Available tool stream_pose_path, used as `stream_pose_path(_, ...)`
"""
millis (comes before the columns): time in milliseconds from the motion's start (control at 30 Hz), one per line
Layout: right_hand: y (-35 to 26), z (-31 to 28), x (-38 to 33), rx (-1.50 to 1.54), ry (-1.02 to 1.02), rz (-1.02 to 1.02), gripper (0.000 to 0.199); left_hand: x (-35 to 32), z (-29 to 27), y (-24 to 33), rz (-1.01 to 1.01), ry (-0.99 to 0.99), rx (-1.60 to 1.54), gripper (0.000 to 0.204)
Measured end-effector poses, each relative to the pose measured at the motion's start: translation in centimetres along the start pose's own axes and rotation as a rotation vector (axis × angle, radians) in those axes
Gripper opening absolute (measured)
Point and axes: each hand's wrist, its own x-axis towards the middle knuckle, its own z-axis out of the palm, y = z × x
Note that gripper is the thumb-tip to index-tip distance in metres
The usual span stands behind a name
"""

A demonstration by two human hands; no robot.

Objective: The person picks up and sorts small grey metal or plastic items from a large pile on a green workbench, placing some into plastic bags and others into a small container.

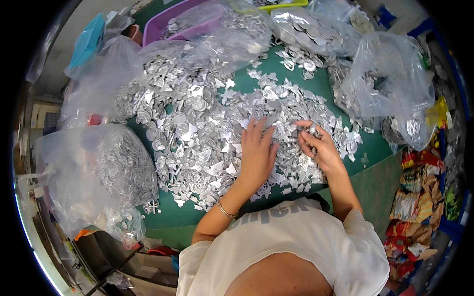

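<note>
A broad heap of small flat silver metal pieces in mixed shapes covers the middle of a green table. My left hand lies over the heap with its fingers stretched out and spread, touching the pieces. To the right of it, my right hand has its fingers curled and pinches a small silver metal piece near the fingertips. The exact shape of that piece is too small to make out. Round and star-like pieces lie around both hands.
Clear bags of metal pieces stand at the left, far right and right. A purple bin is at the back, partly under plastic. Colourful packages are piled beyond the table's right edge.
</note>
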Motion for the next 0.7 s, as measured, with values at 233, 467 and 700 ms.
stream_pose_path(233,-0.1,-4.8,-2.6,0.146,0.368,-0.165,0.01,-1.2,2.4,-0.3,0.091,-0.033,0.125,0.036)
stream_pose_path(467,-1.3,-7.0,0.1,-1.093,0.467,-0.7,0.021,-1.0,2.8,-0.3,0.118,0.037,0.138,0.037)
stream_pose_path(700,-2.9,-3.8,0.2,0.022,0.227,-0.141,0.02,-0.9,3.1,-0.4,0.138,0.102,0.178,0.042)
